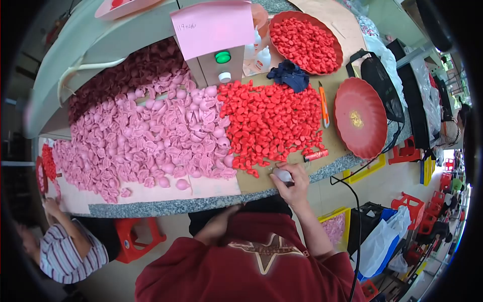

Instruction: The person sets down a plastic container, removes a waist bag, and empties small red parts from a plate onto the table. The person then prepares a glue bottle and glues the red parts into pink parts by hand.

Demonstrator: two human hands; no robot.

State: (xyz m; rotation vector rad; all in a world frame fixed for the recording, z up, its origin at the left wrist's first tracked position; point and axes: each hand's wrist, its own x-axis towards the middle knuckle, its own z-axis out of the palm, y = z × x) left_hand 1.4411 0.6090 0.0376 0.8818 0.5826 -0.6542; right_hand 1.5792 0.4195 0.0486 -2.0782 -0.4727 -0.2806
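My right hand (296, 182) is at the table's front edge, its fingers closed round a small pale, rounded piece (283, 175). Just beyond it lies a heap of small red pieces (271, 121). To the left spreads a large pile of pink, petal-like pieces and balls (166, 136). My left hand (224, 221) is blurred, low in front of my body below the table edge; its fingers cannot be made out. Near the right hand lies a red cylindrical marker (316, 155).
An orange cutter (324, 106), a dark blue cloth (289, 75), a red dish of red pieces (338, 63) and an empty scalloped dish (359, 123) lie at the right. A machine with a green button (223, 57) stands behind. A person in stripes (73, 251) is at the left.
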